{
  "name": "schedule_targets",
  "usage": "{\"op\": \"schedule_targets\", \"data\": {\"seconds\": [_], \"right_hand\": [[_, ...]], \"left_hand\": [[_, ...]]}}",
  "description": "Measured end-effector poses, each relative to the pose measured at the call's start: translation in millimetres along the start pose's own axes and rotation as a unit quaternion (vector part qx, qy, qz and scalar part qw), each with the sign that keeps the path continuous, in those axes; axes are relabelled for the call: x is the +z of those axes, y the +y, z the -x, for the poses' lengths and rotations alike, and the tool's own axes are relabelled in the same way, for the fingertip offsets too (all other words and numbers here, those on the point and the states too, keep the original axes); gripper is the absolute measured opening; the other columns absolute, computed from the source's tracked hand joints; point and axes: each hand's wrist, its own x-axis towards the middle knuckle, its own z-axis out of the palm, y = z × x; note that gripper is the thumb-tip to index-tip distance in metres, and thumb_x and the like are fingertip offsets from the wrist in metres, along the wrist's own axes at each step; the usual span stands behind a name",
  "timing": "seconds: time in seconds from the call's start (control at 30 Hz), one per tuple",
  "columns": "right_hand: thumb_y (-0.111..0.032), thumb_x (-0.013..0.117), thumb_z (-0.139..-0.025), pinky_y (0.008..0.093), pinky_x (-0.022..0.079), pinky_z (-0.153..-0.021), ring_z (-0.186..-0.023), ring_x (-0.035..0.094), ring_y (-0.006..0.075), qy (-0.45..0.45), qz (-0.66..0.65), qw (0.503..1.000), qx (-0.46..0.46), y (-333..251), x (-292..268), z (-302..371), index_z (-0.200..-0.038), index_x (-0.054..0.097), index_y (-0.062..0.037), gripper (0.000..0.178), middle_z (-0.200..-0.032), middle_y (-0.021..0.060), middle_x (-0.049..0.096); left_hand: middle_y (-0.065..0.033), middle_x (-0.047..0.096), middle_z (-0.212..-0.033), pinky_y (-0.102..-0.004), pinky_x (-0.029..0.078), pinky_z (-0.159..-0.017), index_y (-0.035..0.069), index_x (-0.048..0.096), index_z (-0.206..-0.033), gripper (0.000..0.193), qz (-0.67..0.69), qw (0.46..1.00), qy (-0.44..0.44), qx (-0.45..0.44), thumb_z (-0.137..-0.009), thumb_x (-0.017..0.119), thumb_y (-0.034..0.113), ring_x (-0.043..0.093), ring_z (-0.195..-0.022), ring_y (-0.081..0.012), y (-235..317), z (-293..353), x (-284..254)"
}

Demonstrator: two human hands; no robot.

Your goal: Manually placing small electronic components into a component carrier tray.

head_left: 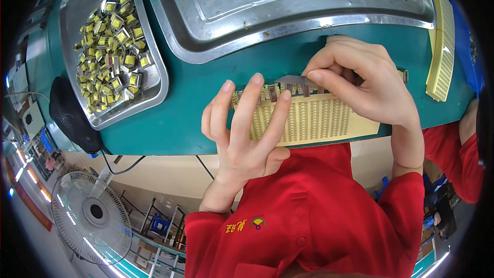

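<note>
A yellow sheet of small printed labels (321,121) lies at the table's near edge. Along its far side runs a row of small transformers (273,92) with metal cores and yellow windings. My left hand (242,136) rests with fingers spread, its fingertips on the left part of that row and the sheet. Thumb and forefinger of my right hand (368,80) pinch a thin, flat grey piece (292,79), which reaches left over the row; its exact kind cannot be made out. My right hand hides the row's middle right, and one transformer end shows beyond it.
At the left, a metal tray (160,80) holds a heap of similar transformers (113,46). A larger metal tray (231,38) spans the back, with several pieces at its far edge. Yellow label sheets (440,46) lie right. A black corded object (72,116) sits left; another person's red sleeve (453,159) is right.
</note>
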Motion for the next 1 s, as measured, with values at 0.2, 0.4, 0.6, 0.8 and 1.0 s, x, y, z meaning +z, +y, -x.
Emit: {"op": "schedule_targets", "data": {"seconds": [0.2,0.4,0.6,0.8,1.0], "right_hand": [[-0.004,0.065,-0.087,0.024,0.035,-0.049,-0.054,0.049,0.0083,-0.001,-0.04,0.999,0.031,-3.0,-9.4,1.0,-0.087,0.066,-0.0002,0.004,-0.07,0.0027,0.058],[-0.008,0.065,-0.088,0.0242,0.036,-0.051,-0.055,0.049,0.0087,-0.03,-0.039,0.997,0.054,3.2,-20.5,0.0,-0.085,0.065,-0.0007,0.008,-0.07,0.002,0.058],[-0.009,0.067,-0.087,0.0253,0.036,-0.05,-0.056,0.049,0.0101,-0.06,-0.035,0.995,0.071,4.3,-18.0,0.1,-0.085,0.066,-0.0017,0.008,-0.069,0.0022,0.058],[-0.012,0.068,-0.086,0.0279,0.035,-0.051,-0.06,0.049,0.0136,-0.056,-0.017,0.997,0.048,6.9,-16.0,-0.4,-0.084,0.066,-0.0023,0.01,-0.068,0.0023,0.058],[-0.012,0.067,-0.086,0.0283,0.035,-0.051,-0.059,0.048,0.0142,-0.059,-0.013,0.997,0.048,5.9,-16.3,-0.7,-0.084,0.066,-0.0028,0.01,-0.068,0.0027,0.058]], "left_hand": [[-0.0138,0.055,-0.134,-0.0434,0.032,-0.101,0.02,0.07,-0.115,0.066,-0.004,1.0,-0.006,-0.003,-0.103,0.016,0.054,0.041,-0.127,-0.0348,1.2,-0.5,-0.7],[-0.0188,0.05,-0.135,-0.0448,0.031,-0.109,0.016,0.071,-0.115,0.068,-0.023,0.999,-0.008,0.025,-0.103,0.013,0.049,0.036,-0.129,-0.0394,2.6,1.0,-1.5],[-0.0131,0.054,-0.136,-0.0438,0.028,-0.103,0.023,0.07,-0.115,0.066,0.006,1.0,-0.001,-0.001,-0.102,0.014,0.056,0.039,-0.128,-0.034,11.1,1.6,2.2],[-0.013,0.053,-0.137,-0.0438,0.026,-0.104,0.023,0.069,-0.116,0.065,0.019,1.0,-0.009,-0.014,-0.102,0.015,0.057,0.038,-0.129,-0.0338,11.6,2.5,2.9],[-0.0133,0.053,-0.138,-0.0438,0.026,-0.104,0.024,0.069,-0.116,0.065,0.021,1.0,-0.012,-0.014,-0.101,0.015,0.057,0.038,-0.129,-0.0337,11.1,2.2,3.5]]}}
